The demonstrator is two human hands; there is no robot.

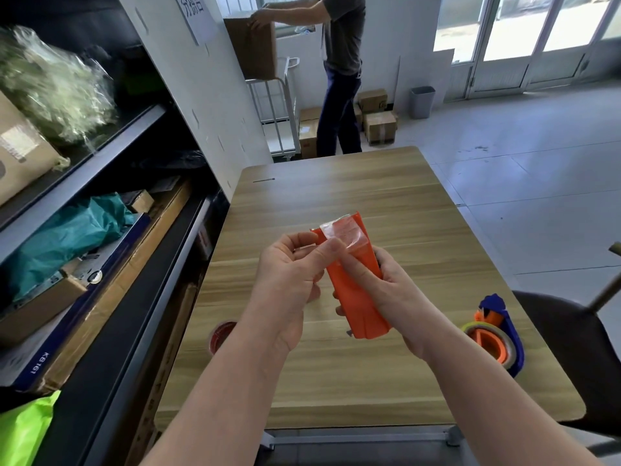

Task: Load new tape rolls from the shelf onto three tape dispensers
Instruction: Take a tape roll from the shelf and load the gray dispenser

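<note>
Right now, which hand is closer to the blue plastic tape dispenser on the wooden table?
Right. The right hand, gripping the orange plastic dispenser, is left of the blue dispenser; the left hand, pinching clear tape, is farther left.

Held aloft, the orange dispenser (pixel 356 294) has clear tape (pixel 342 235) across its far end; loaded blue dispenser (pixel 514 344) lies near right

Both hands (pixel 289 274) grip an orange dispenser (pixel 356 290) (tape end (pixel 342 237) pinched) over the table (pixel 336 196).
</note>
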